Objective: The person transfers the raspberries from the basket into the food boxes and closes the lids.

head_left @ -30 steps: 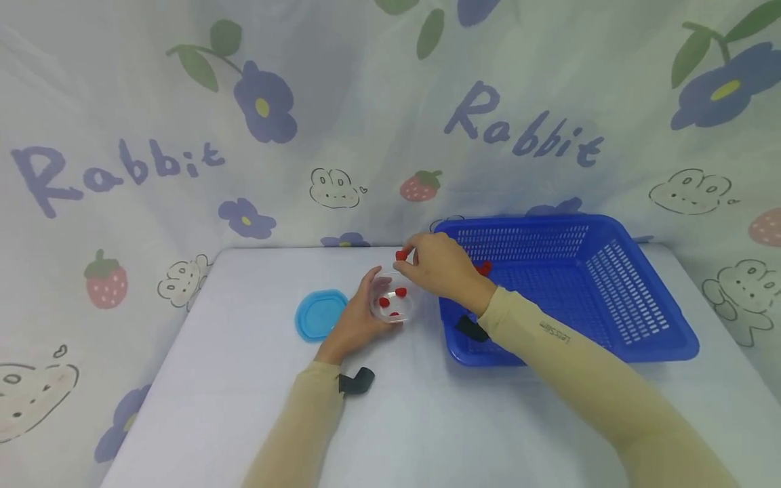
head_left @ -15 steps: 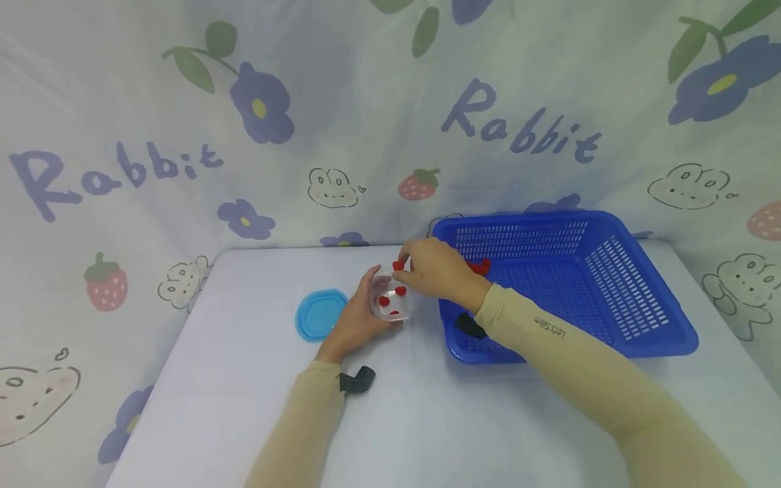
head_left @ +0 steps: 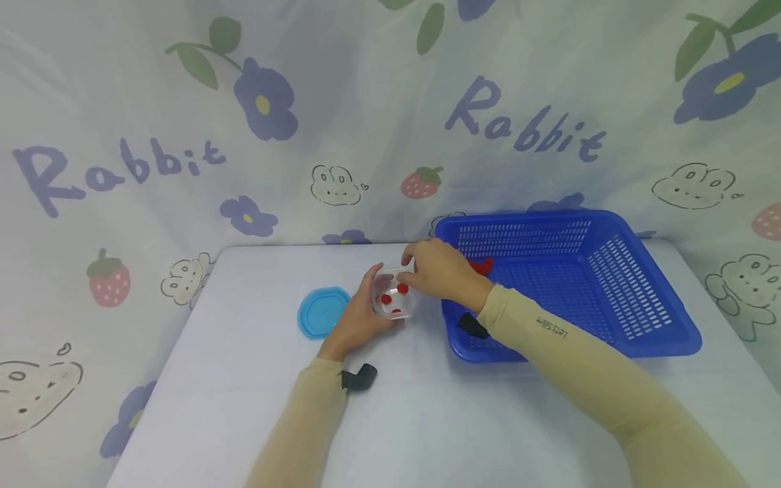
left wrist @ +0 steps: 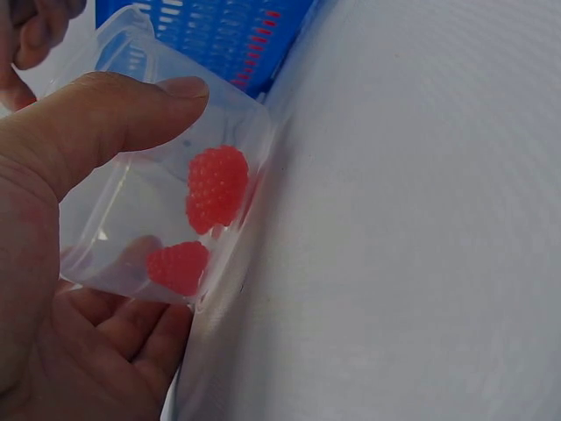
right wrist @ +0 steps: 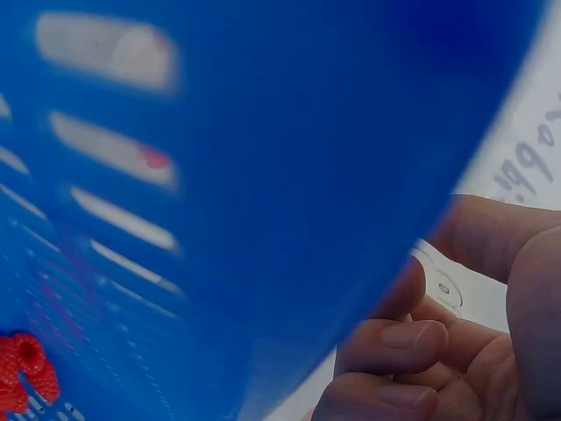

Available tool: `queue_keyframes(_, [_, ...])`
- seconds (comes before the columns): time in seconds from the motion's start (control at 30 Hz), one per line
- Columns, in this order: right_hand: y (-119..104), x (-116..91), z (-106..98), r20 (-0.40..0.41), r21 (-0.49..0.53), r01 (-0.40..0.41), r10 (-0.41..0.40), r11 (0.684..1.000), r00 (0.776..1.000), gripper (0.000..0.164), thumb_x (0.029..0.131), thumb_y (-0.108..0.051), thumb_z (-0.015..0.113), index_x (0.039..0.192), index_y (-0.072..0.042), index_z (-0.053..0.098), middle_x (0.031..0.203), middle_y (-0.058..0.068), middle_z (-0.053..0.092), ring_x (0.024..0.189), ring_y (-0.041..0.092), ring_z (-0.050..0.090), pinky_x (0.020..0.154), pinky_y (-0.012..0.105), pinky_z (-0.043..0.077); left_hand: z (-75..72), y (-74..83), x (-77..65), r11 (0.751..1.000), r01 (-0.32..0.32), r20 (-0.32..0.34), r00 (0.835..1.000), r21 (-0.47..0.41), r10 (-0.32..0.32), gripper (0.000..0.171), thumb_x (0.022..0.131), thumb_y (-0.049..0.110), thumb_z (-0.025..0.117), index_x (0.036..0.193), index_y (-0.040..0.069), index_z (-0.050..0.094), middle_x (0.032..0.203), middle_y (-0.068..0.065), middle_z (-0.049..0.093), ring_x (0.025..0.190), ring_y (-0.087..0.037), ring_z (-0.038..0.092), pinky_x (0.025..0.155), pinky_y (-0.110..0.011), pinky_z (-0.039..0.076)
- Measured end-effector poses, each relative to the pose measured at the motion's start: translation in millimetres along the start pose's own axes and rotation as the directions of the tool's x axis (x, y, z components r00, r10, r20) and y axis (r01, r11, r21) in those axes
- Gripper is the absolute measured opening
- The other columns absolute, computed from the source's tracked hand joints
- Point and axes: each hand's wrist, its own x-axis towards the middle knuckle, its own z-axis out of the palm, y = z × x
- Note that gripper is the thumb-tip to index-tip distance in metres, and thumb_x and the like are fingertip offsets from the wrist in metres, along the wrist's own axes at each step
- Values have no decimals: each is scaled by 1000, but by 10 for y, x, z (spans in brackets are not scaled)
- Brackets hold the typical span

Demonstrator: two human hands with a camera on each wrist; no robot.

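One transparent plastic tub [head_left: 409, 305] lies just left of and nearer me than my right hand [head_left: 441, 266], whose parted thumb and forefinger hang at its far-right rim with nothing visible between them; my left hand [head_left: 360, 318], the nearer, curls round its left side, gripping it. It's too round for a long axis. Inside I count three red, bumpy raspberry-shaped pieces [left wrist: 217, 189] (fingers could hide another). Left lies one light-blue flat lid [head_left: 323, 312]; right, one dark-blue perforated plastic basket [head_left: 552, 285], holding red pieces [head_left: 481, 266] I can't count.

Right hand [head_left: 441, 269] lower by clear cup [head_left: 411, 304], pinched berry gone from view
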Motion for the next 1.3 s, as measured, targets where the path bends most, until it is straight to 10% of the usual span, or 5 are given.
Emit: queue_keyframes(1.3, [636,-119,-302,-119,98,-83,95,992,988,31,84,-31,66,106,-8,66,77,2,65,63,15,58,60,32,50,26,-27,17,999,33,-7,999,34,-33,106,67,35,82,147,28,13,140,9,41,130,-19,37,100,-55,34])
